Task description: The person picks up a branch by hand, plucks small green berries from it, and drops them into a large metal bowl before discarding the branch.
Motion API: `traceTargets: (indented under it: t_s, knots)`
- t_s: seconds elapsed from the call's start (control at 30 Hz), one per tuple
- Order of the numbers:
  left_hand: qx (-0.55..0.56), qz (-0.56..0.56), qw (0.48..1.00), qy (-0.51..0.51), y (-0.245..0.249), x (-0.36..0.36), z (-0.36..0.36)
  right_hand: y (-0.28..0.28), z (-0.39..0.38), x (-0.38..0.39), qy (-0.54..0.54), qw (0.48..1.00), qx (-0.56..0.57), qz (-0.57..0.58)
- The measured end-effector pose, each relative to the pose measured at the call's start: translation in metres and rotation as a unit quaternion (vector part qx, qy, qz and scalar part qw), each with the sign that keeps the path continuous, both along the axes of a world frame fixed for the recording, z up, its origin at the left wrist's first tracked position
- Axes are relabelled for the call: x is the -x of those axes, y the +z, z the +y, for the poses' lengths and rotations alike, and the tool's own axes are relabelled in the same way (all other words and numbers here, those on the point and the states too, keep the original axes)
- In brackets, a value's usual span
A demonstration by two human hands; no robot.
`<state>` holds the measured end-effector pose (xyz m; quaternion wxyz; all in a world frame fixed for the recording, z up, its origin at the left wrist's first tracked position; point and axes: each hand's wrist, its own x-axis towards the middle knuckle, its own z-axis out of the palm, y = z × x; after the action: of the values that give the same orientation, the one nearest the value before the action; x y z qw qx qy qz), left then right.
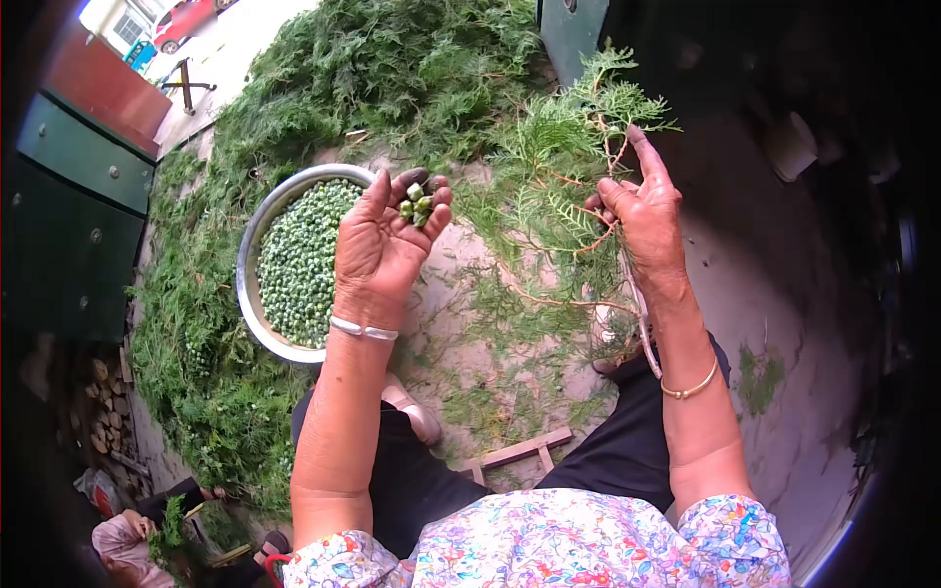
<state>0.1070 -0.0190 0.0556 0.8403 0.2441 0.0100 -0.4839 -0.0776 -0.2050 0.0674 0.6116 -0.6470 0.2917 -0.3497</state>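
Several small green seed cones [417, 204] lie in the curled fingers of my left hand [387, 235], palm up beside the rim of a metal basin [247, 284]. Inside that basin is a heap of the same green cones [309, 260]. My right hand [642, 220] grips a leafy evergreen branch [559, 196], its index finger stretched up along the twigs. The branch's bare woody stem [642, 323] runs down past my right wrist toward my lap. Its feathery sprays spread to the left, between my two hands.
Cut evergreen foliage [392, 78] is piled beyond and to the left of the basin. A small wooden frame [520, 453] lies between my legs. Another person [132, 544] sits at the lower left, near stacked firewood [108, 407]. Green metal doors [83, 157] stand at the left.
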Motion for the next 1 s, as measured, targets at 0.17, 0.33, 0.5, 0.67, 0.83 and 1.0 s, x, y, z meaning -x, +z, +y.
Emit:
traceTargets:
  t_s: [0.17,0.33,0.5,0.67,0.83,1.0]
  knots:
    - [-0.236,-0.229,0.935,0.128,0.013,-0.035,0.048,-0.002,-0.014,0.007,0.078,0.996,-0.042,-0.02]
    - [-0.587,-0.613,0.484,0.213,0.008,-0.073,0.102,0.005,-0.014,0.01,0.082,0.994,-0.046,-0.053]
    - [-0.557,-0.655,0.382,0.34,0.005,-0.084,0.117,0.001,-0.015,0.007,0.122,0.99,-0.041,-0.065]
    - [-0.399,-0.478,0.766,0.162,0.023,-0.043,0.082,0.002,-0.007,0.002,0.185,0.965,-0.142,-0.123]
    - [-0.218,-0.394,0.892,0.032,0.017,0.003,0.035,0.0,0.006,0.0,0.188,0.966,-0.13,-0.12]
    - [-0.227,-0.461,0.851,0.108,0.023,0.021,0.015,-0.011,0.022,-0.003,0.181,0.961,-0.166,-0.128]
